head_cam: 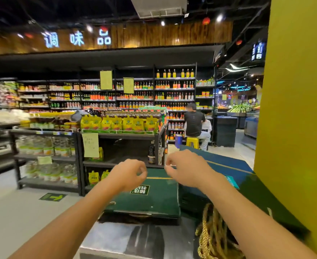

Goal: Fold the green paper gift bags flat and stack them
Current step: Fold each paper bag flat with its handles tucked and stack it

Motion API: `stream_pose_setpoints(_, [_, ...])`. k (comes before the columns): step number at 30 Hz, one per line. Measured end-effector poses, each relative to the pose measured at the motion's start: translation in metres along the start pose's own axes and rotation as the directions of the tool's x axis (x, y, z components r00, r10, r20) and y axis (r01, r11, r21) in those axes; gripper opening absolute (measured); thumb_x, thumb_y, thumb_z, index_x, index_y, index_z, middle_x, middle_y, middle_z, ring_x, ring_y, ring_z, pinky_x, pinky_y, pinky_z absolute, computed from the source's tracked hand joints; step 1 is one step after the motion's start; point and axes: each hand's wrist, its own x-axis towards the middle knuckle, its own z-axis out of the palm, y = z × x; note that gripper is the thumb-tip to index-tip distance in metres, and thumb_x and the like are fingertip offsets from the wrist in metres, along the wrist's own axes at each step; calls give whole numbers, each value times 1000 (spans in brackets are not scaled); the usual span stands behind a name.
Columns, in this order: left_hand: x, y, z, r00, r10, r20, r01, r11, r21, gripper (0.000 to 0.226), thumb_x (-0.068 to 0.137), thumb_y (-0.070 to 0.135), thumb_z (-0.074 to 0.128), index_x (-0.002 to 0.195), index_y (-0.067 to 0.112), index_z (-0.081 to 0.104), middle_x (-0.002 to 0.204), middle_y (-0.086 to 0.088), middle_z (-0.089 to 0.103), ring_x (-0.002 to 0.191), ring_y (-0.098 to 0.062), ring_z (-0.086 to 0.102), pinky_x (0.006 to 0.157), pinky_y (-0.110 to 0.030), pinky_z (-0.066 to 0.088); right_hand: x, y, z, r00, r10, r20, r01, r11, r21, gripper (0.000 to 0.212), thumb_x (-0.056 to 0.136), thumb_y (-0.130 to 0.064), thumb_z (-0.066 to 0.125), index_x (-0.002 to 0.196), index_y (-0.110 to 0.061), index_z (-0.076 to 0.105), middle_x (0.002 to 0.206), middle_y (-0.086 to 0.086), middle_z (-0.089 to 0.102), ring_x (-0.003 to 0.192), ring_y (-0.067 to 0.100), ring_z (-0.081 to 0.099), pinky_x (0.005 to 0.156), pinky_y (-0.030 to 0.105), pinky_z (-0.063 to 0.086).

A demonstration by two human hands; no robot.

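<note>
Both hands are held out with fingers curled in. On the left hand (129, 174) the thumb meets the forefinger, and the right hand (186, 170) is hooked the same way. I cannot tell whether either pinches anything. Just below them a stack of flat green bags (154, 201) lies on the desk (112, 238), its far edge under the fingertips. Gold rope handles (211, 238) lie bunched to its right.

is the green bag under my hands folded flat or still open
Folded flat: the green bag lies as a thin slab on top of the stack, label panel facing up, no open mouth showing.
</note>
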Motion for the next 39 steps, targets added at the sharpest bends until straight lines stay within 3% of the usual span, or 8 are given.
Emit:
stream_pose_setpoints(6, [-42,-76,26,979,-205,22,204,979,21,27,99,40,53,113,25,69,116,6,70,103,-14,65,87,-33,55,17,-74,48,997,-22,78,25,999,-45,22,104,-30,44,109,-13,57,107,10,61,103,33,61,79,39,46])
stream_pose_setpoints(10, [-62,-104,50,942,-336,-9,335,939,-76,22,96,44,60,98,25,69,101,7,67,89,-13,62,74,-31,49,7,-80,98,964,164,208,-154,986,-64,31,105,-29,41,125,-11,56,127,12,59,117,34,58,90,42,48])
stream_pose_setpoints(13, [-68,-118,65,908,-413,-64,394,898,-197,24,92,43,68,99,20,74,104,3,72,92,-14,65,78,-31,53,-7,-63,122,929,303,212,-294,953,-72,40,108,-37,35,130,-11,55,134,12,56,125,32,52,101,41,43])
stream_pose_setpoints(19, [-66,-121,75,813,-582,-14,482,686,-546,43,88,23,78,121,-1,67,107,-11,70,92,-19,62,78,-30,46,-25,-46,146,835,486,259,-544,800,254,62,107,-48,35,149,-3,34,160,18,23,141,31,37,104,43,40])
stream_pose_setpoints(23, [-73,-126,75,758,-628,179,517,410,-751,34,92,17,75,119,-2,69,104,-16,71,84,-20,57,73,-30,45,-31,-44,155,853,474,220,-522,764,378,59,106,-46,38,149,-5,35,166,16,12,153,29,21,109,44,37])
stream_pose_setpoints(29, [-108,-114,62,789,-580,203,418,264,-869,15,98,7,63,111,0,65,102,-18,72,86,-21,68,68,-25,55,-54,-46,159,886,440,149,-463,812,356,53,103,-51,41,144,-18,46,160,8,30,138,29,44,112,46,37])
stream_pose_setpoints(33, [-143,-100,54,794,-573,205,361,173,-916,9,100,5,59,101,1,67,93,-14,74,79,-16,71,66,-24,59,-79,-51,159,904,416,101,-426,845,325,51,101,-53,40,144,-28,48,159,1,35,143,32,30,117,46,27])
stream_pose_setpoints(39, [-184,-80,53,805,-552,218,317,90,-944,16,104,13,54,113,5,65,94,-12,77,72,-17,73,58,-22,59,-118,-46,152,938,339,65,-341,878,335,47,100,-53,43,139,-30,54,152,-4,44,141,26,28,115,40,25])
